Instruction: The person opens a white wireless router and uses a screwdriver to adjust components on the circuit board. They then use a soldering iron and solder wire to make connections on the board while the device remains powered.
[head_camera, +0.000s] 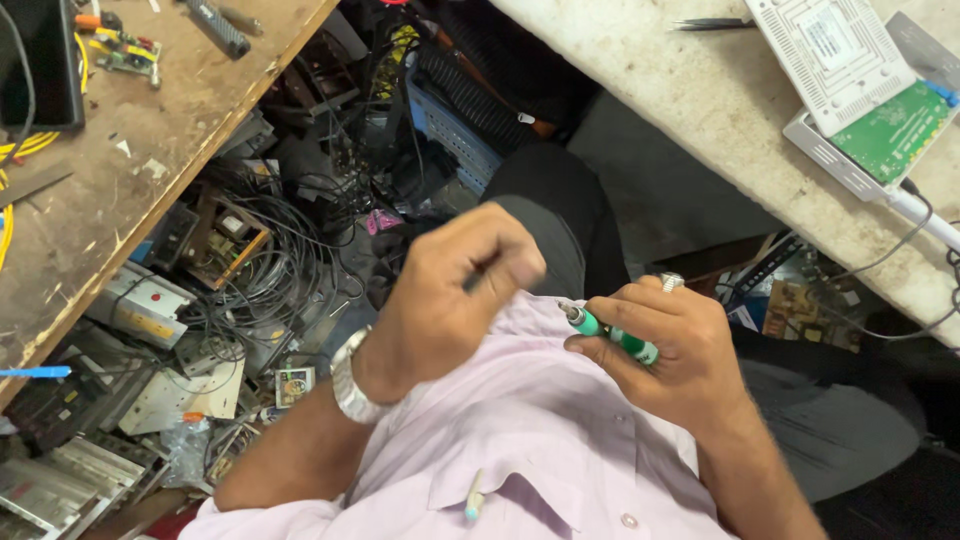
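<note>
Screwdriver (610, 333), a small one with a green handle and a metal tip, is the landmark in the head view: it lies slantwise across the fingers of the right hand (665, 345), which is curled around the handle and pins it with the thumb, the tip pointing toward the left hand (455, 290). That left hand sits just beside the screwdriver's tip, closed into a loose fist with fingertips pressed together, seemingly pinching the shirt cloth or something small; what exactly it grips I cannot tell. A metal wristwatch (350, 385) circles the wrist below that fist. Directly under the screwdriver spreads the pale lilac shirt (520, 440) the person wears, with a small pen-like item (473, 500) poking from its pocket. Up and to the right of the screwdriver runs a worn table (700, 110) carrying an opened white router casing (830, 55) with a green circuit board (895, 130) beside it. Far left of the screwdriver stands another table (110, 190), scratched and brown, and between the two, on the floor, lies a heap of tangled cables (270, 270) and scrapped electronics.
</note>
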